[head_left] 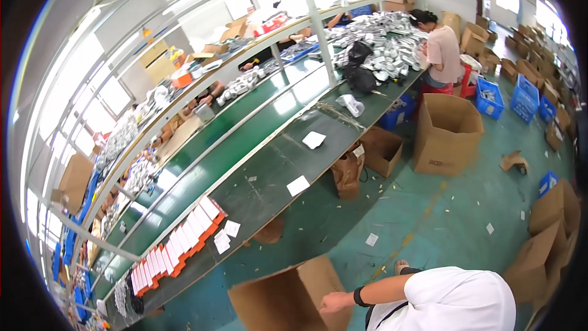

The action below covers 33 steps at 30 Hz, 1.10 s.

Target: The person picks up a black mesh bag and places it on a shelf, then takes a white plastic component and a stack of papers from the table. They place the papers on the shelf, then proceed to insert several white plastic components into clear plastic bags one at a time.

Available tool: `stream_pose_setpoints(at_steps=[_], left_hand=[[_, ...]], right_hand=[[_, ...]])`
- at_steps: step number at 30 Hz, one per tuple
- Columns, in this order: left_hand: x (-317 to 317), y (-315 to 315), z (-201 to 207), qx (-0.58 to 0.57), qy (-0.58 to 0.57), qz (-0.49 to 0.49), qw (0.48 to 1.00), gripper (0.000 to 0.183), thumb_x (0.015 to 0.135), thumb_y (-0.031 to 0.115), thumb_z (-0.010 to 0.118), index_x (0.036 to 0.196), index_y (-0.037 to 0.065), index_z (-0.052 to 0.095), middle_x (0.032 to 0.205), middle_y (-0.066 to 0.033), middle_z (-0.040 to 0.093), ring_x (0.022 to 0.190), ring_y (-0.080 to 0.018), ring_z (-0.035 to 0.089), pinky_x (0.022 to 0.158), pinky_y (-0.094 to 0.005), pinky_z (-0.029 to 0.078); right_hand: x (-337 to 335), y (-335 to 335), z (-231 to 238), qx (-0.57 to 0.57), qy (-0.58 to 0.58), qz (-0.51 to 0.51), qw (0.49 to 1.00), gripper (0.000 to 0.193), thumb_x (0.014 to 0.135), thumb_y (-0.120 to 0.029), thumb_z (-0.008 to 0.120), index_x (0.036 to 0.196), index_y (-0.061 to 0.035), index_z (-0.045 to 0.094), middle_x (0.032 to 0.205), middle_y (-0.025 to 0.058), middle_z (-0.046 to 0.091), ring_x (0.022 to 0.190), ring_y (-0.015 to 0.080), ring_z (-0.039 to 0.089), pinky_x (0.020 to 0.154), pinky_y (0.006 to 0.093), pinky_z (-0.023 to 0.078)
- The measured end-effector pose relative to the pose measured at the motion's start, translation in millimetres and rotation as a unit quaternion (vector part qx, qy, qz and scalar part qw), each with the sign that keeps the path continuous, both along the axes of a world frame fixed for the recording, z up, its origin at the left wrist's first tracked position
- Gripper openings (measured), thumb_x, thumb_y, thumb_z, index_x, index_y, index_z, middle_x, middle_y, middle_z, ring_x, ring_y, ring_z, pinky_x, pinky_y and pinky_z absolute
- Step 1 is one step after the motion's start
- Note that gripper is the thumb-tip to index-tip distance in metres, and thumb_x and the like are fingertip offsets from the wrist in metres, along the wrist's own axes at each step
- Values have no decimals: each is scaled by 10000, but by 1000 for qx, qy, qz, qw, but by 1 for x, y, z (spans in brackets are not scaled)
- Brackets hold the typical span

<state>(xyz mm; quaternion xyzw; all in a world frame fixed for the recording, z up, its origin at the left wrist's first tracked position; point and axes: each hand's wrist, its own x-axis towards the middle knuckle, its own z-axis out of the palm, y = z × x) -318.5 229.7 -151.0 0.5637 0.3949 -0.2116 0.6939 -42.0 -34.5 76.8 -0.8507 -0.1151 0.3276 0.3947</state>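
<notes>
My right hand (335,302) is at the lower middle, its fingers curled at the edge of an open, upright cardboard box (278,303). Its wrist wears a black band (359,296), and a white sleeve (429,291) covers the upper arm. The fingertips are hard to make out against the box wall. My left hand does not show. Left of the box, a row of orange-and-white packs (177,246) lies along a dark green workbench (263,187). Small white sheets (223,242) lie by the row's end.
A person (442,55) stands at the far bench end beside heaped silvery packets (386,43). A large cardboard box (446,135), blue crates (490,99) and more cartons (539,263) occupy the floor. A shelf frame (318,30) rises along the bench. Paper scraps (372,239) litter the floor.
</notes>
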Motion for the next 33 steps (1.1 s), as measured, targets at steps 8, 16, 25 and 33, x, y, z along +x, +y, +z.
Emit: stream_pose_setpoints(at_steps=[8,16,25,33], left_hand=[[23,14,11,156,155,-343,913,547,954,448,411,1225,-15,517,1046,-135,619,962,-235,569,848,-375,442],[213,-140,108,375,-41,-370,849,439,965,371,420,1075,1,631,889,-100,651,821,-176,585,724,-307,468],[318,-324,83,150,-3,-313,938,234,872,294,574,951,77,613,772,-52,593,617,-188,533,526,-368,446],[406,-436,87,247,-172,-397,867,343,864,278,602,1060,-2,630,929,-110,661,810,-190,588,723,-344,489]], right_hand=[[13,-175,-55,-48,-24,-145,988,345,769,-252,482,1002,-43,629,999,216,638,936,388,608,815,472,482],[-149,-466,-165,-256,83,-500,823,283,734,-209,539,821,14,689,890,268,643,863,419,629,764,468,524],[-211,-577,-196,-189,208,-628,726,301,783,-234,542,859,19,686,949,251,646,933,405,617,848,456,498],[-72,-657,-158,-161,93,-594,783,295,778,-266,530,859,-26,682,920,226,648,876,421,610,802,459,504]])
